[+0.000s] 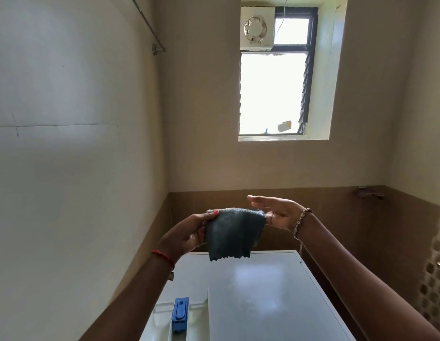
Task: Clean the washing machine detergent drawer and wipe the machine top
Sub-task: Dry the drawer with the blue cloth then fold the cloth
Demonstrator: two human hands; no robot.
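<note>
A dark green cloth [232, 233] hangs in the air above the white washing machine top [258, 291]. My left hand [189, 232] pinches its upper left corner between thumb and fingers. My right hand [278, 212] holds the upper right corner, its fingers stretched out straight toward the left and the thumb under the cloth's edge. The white detergent drawer [162, 321] lies on the near left of the machine top, with a blue insert [180, 313] in it.
A pale wall runs close along the left and a brown-tiled wall stands behind the machine. A window with an exhaust fan [256, 28] sits high ahead. A tap [368, 193] juts from the back wall at right, beside a mosaic-tiled strip [435, 279].
</note>
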